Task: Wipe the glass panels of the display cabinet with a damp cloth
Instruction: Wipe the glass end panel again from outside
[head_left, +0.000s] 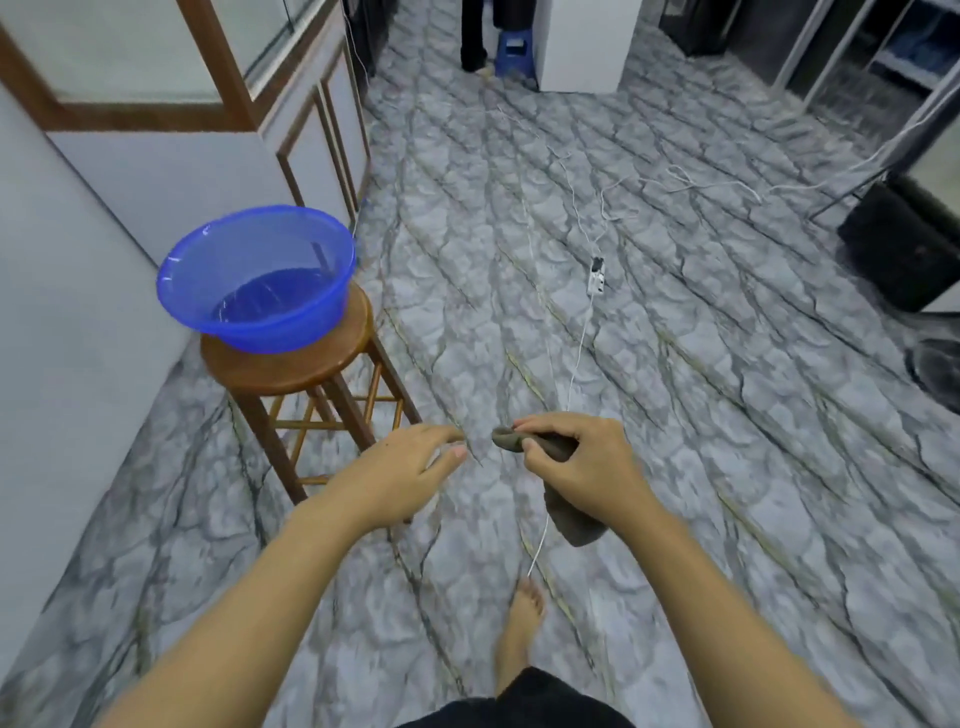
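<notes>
Fingers (540, 427) of the right hand (582, 467) clamp the brown cloth (574, 522) low centre, left hand (400, 475) spread empty beside it, while the display cabinet (156, 62) glass upper left looks unwiped yet.

1. One cloth (575, 522), grey-brown and bunched. It is gripped in the right hand (582, 470); one end protrudes past the fingertips and the other hangs below the palm.
2. One display cabinet (156, 156), upper left, upright, with brown wooden frame and pale base.
3. Its glass panels (119, 47) are set in the frame, well apart from the cloth.
</notes>
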